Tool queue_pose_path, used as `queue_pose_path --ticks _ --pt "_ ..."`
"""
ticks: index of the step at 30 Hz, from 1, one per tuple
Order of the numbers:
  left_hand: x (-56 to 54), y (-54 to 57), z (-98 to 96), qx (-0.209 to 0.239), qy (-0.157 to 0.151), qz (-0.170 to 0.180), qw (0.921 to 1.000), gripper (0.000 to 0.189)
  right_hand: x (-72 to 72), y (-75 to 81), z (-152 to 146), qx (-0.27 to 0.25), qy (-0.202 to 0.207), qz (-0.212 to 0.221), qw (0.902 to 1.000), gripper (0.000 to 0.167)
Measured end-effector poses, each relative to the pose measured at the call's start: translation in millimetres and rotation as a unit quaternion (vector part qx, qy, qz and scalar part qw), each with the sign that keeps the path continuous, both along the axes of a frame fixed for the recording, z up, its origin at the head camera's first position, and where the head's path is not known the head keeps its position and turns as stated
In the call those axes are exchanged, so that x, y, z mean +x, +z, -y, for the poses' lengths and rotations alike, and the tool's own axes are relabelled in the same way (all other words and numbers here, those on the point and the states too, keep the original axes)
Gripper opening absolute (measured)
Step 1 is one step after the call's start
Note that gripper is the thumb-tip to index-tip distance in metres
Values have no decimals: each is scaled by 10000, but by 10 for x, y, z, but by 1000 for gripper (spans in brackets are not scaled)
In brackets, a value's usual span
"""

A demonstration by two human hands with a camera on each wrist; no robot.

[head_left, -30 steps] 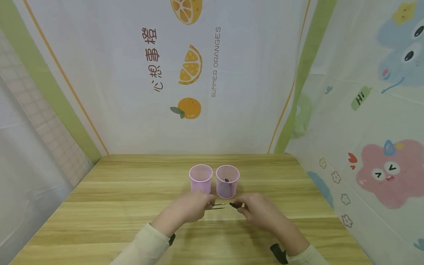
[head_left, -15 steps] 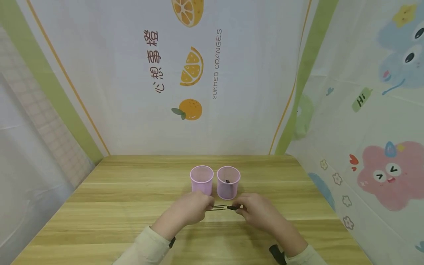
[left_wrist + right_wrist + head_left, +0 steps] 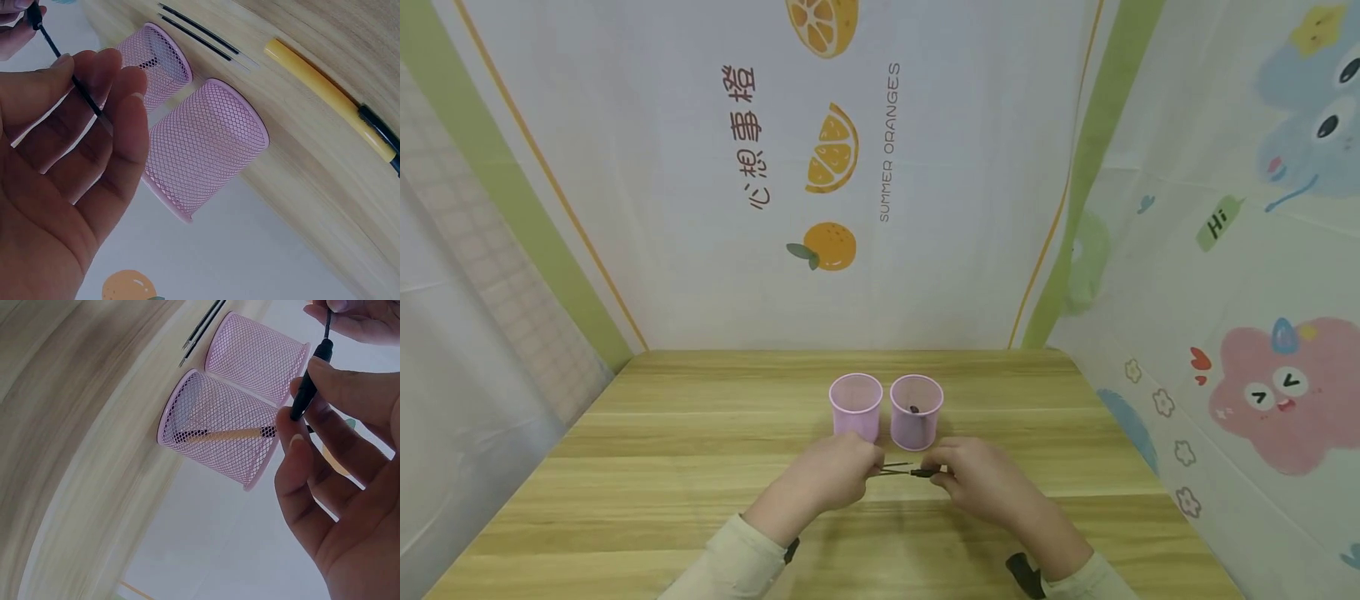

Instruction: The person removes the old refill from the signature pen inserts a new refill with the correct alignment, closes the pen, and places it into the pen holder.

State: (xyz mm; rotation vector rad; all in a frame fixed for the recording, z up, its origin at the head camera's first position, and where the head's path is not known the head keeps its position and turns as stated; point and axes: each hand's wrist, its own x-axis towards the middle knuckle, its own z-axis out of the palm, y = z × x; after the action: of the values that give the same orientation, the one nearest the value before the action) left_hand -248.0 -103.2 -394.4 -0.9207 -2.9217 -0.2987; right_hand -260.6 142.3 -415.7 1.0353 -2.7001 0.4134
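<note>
In the left wrist view my left hand (image 3: 69, 144) pinches a thin dark pen refill (image 3: 86, 95) between thumb and fingers. My right hand (image 3: 350, 450) holds a black tapered pen grip section (image 3: 312, 381), pinched between thumb and fingertips. The refill's end meets the top of the black piece, in line with it. Both hands (image 3: 838, 469) are raised in front of two pink mesh pen cups. The left cup (image 3: 203, 147) is close beyond my left hand; the right cup (image 3: 219, 434) holds a yellow and black pen (image 3: 234, 434).
Two more dark refills (image 3: 197, 36) lie side by side on the wooden table (image 3: 715, 433), near the cups. A yellow pen barrel (image 3: 331, 100) with a black clip end lies farther along. A printed cloth (image 3: 700, 292) hangs behind the table.
The black piece in my right hand has tilted level and shifted slightly left, and now meets the refill's end. My left hand has barely moved.
</note>
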Motion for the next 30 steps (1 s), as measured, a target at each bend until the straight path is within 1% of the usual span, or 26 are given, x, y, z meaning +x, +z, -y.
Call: queue_pose_path --ticks 5,10,14,17,19,23,26,30 --pt "-8 0 9 67 -26 14 10000 43 -4 -15 -5 51 32 -58 10000 12" --pt "-1 6 -24 189 -100 137 9997 36 1 -20 7 83 58 -156 9998 12" --pt "9 16 -66 192 -163 220 9994 29 22 -5 27 -18 63 -52 10000 12" --pt "3 5 -99 165 -170 168 9996 24 37 6 38 -96 75 28 9999 12" --pt "-5 -8 -122 181 -209 108 9996 22 46 17 39 -112 96 -2 9999 12" --pt "-22 -15 -175 286 -404 -31 9988 19 60 27 42 -145 151 -63 9998 13" --pt "-29 -9 -214 314 -490 -46 9983 20 64 33 51 -146 127 -49 9998 12" --pt "-36 -12 -240 323 -442 -2 9985 18 61 42 64 -131 61 24 9999 11"
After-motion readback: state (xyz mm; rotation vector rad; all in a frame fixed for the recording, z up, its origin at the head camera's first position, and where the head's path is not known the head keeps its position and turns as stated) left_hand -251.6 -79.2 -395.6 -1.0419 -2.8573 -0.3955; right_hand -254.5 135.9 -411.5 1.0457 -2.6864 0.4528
